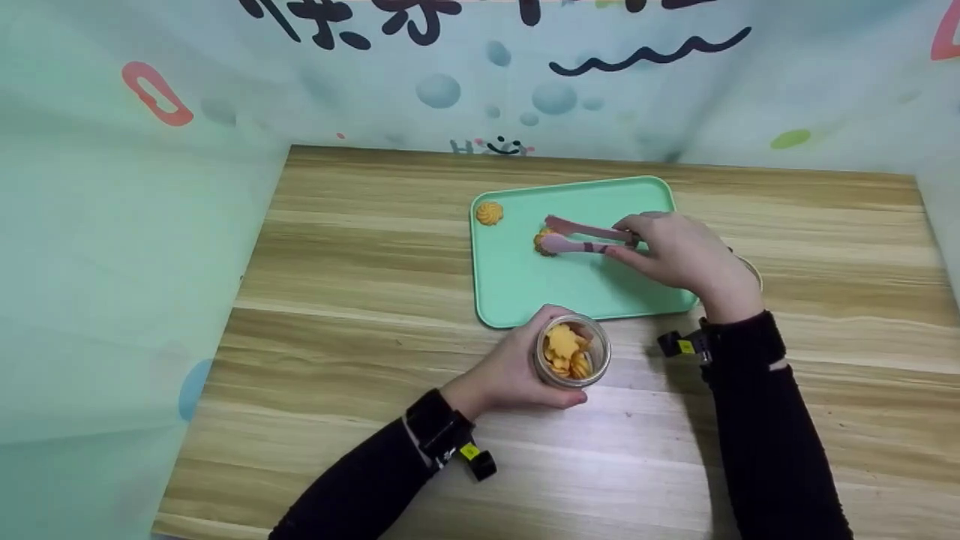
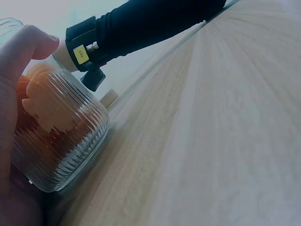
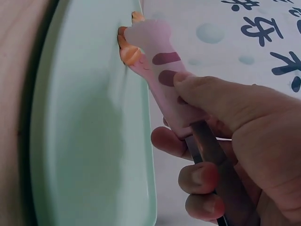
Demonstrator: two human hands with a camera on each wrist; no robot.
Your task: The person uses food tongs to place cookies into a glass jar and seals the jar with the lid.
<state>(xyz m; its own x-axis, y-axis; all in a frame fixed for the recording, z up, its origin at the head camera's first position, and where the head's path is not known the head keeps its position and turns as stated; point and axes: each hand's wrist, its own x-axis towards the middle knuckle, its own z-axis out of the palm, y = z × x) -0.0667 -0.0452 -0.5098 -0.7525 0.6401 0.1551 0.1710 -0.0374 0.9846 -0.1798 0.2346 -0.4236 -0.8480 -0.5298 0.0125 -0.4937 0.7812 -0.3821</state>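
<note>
My left hand (image 1: 517,367) grips a ribbed glass jar (image 2: 70,136) from its side, thumb near the rim. Inside the jar lie several orange-yellow cookies (image 1: 566,351). In my right hand (image 1: 679,251) is a pair of pink tongs (image 3: 162,70) with a metal handle, the fingers and thumb curled round it. The tong tips are at a small swirled cookie (image 3: 129,52) over the middle of the green tray (image 1: 592,289). Another swirled cookie (image 1: 490,214) lies in the tray's far left corner.
The tray rests on a wood-grain table (image 1: 360,300). A round-rimmed thing (image 1: 752,271) shows partly behind my right wrist. Along the table's far edge hangs a pale printed backdrop (image 1: 375,97).
</note>
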